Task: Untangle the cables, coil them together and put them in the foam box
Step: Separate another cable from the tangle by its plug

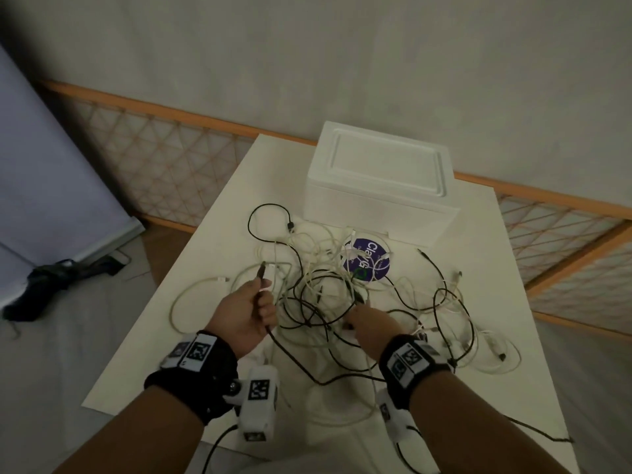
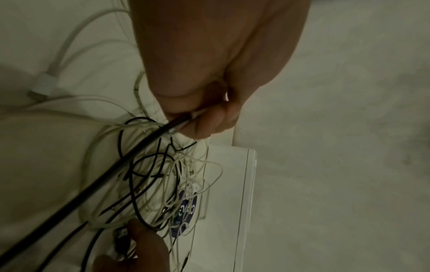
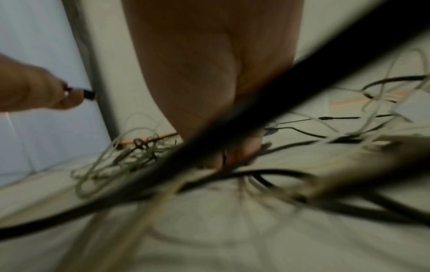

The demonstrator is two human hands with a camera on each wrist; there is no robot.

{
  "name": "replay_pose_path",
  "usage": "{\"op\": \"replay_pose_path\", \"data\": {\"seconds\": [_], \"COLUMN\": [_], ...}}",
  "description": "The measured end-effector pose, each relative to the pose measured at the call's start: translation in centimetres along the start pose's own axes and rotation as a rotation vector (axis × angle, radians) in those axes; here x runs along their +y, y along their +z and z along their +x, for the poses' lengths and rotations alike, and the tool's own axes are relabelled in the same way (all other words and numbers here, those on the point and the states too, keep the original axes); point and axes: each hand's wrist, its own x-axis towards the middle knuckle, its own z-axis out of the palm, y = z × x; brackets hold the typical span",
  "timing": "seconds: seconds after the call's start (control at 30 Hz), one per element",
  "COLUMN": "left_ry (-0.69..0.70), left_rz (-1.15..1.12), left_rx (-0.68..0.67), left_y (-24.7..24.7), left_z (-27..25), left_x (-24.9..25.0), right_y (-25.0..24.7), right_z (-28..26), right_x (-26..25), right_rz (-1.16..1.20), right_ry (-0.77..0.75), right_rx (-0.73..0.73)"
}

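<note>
dim light falls on a white surface [image 1: 212, 234] set against a pale wall, with a lattice rail [image 1: 154, 159] running behind it and a dark bundle on the floor [image 1: 51, 282] to the left. the foam box [image 1: 379, 179] stands at the far side of the surface with its lid on, and a purple round sticker [image 1: 371, 258] lies just in front of it, under the cables.

the tangle of cables [image 1: 328, 295], black and white mixed, is spread across the middle of the surface, with loose loops trailing toward the right and left edges. nothing is coiled yet, so by my judgement the work is at step 1, untangling.

the left hand [image 1: 244, 318] is raised a little above the surface, palm turned inward, its grip pinching a black cable [image 1: 294, 360] just below the plug end, which sticks up past the fingers; the left wrist view shows thumb and fingers curled round it. that cable runs down and across toward the near right edge.

the right hand [image 1: 367, 325] reaches forward and low into the heap, back of the hand up. its fingertips are buried among the strands; the right wrist view is blurred, so i cannot tell whether its grip pinches a strand or only presses the pile.

the next move likely calls for drawing the black cable free along its length while the right hand holds the rest down, watching for loops that tighten into knots.
</note>
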Motion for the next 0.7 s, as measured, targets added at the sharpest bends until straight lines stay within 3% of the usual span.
{"op": "replay_pose_path", "data": {"seconds": [0.13, 0.23, 0.43, 0.6, 0.7], "left_ry": [0.072, 0.092, 0.062, 0.086, 0.12], "left_rz": [0.055, 0.075, 0.135, 0.248, 0.314], "left_rx": [-0.014, -0.063, -0.175, -0.299, -0.353], "left_y": [-0.2, 0.1, 2.1, 5.2, 6.3], "left_z": [-0.2, -0.3, 0.6, 0.5, 0.6], "left_x": [0.0, 0.3, 0.8, 0.6, 0.3], "right_y": [0.5, -1.1, -8.4, -11.6, -12.1], "right_z": [0.6, 0.5, -1.5, -3.5, -3.7], "right_x": [0.6, 0.8, -1.6, -3.8, -4.3], "right_rz": [-0.098, -0.047, 0.427, 0.737, 0.804], "right_ry": [-0.039, -0.085, -0.15, -0.179, -0.156], "right_rx": [0.038, 0.035, 0.418, 0.524, 0.594]}}
